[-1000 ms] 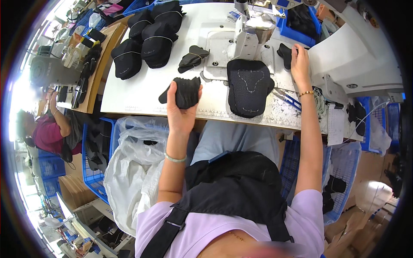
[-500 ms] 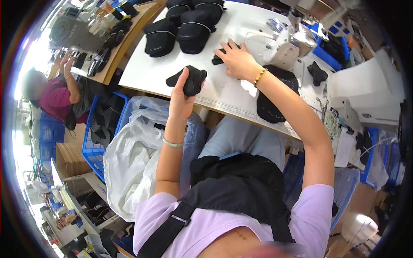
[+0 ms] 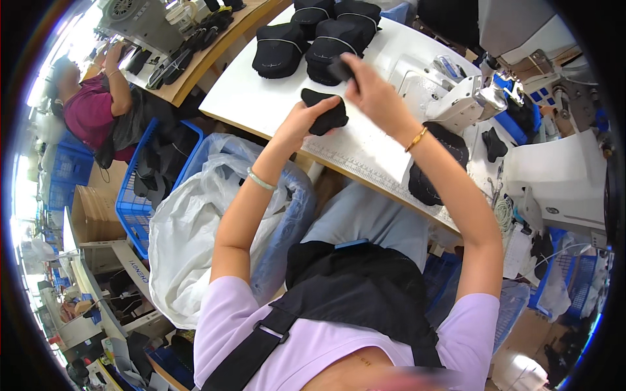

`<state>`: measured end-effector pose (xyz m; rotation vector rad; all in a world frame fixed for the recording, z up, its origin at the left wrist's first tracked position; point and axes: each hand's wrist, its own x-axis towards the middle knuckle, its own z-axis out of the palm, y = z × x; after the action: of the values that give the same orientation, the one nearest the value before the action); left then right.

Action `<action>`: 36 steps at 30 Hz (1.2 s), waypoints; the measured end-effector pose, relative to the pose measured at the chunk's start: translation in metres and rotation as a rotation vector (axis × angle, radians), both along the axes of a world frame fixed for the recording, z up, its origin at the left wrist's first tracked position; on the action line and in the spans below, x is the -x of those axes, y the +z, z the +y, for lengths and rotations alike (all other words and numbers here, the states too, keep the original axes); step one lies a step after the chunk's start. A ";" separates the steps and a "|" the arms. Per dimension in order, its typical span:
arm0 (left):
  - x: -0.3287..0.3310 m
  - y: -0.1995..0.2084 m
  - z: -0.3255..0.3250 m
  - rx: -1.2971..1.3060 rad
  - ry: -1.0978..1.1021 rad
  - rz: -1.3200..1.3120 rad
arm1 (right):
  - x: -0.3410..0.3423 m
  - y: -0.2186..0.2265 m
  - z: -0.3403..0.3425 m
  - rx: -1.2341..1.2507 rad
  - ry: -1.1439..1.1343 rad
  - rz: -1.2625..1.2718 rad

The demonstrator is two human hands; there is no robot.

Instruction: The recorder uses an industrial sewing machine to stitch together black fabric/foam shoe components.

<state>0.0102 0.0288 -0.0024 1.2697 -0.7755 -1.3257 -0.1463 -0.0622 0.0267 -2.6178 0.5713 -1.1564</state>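
Note:
My left hand (image 3: 305, 122) is closed round a bunch of black fabric pieces (image 3: 332, 119), held over the white table's (image 3: 242, 98) near edge. Just beyond it my right hand (image 3: 380, 98), slightly smeared, pinches a small dark fabric piece (image 3: 340, 69) between thumb and fingers. Banded bundles of black fabric pieces (image 3: 279, 52) stand at the far side of the table, close to that piece. Right of my hands, partly behind my right forearm, lies a larger black stitched piece (image 3: 427, 186). A single black piece (image 3: 495, 143) rests farther right.
A white sewing machine (image 3: 464, 103) stands on the table beyond my right forearm. Left of my legs are a whitish plastic bag (image 3: 189, 241) and a blue basket (image 3: 132, 215) with dark pieces. A person (image 3: 91, 111) sits at a neighbouring wooden-edged table (image 3: 189, 75).
My right hand has lifted off the table with a small dark piece and moved toward the bundles. My left hand with its bunch has come closer to it. The whole view has shifted slightly.

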 end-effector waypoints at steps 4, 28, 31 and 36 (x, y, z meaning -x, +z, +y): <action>0.016 0.002 -0.015 -0.004 -0.071 -0.054 | -0.003 -0.013 0.019 0.370 0.089 0.058; 0.034 -0.002 -0.018 0.088 -0.262 0.481 | 0.044 -0.003 0.017 0.145 0.201 -0.061; 0.047 0.003 -0.029 0.102 -0.287 0.536 | 0.062 -0.001 0.015 -0.119 0.232 -0.169; 0.081 0.013 -0.053 0.055 -0.271 0.494 | 0.094 0.004 0.011 0.143 0.078 -0.078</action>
<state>-0.0711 -0.0240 0.0102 0.7582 -0.6366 -1.7360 -0.2398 -0.0509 0.0307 -2.6716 0.3813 -1.3131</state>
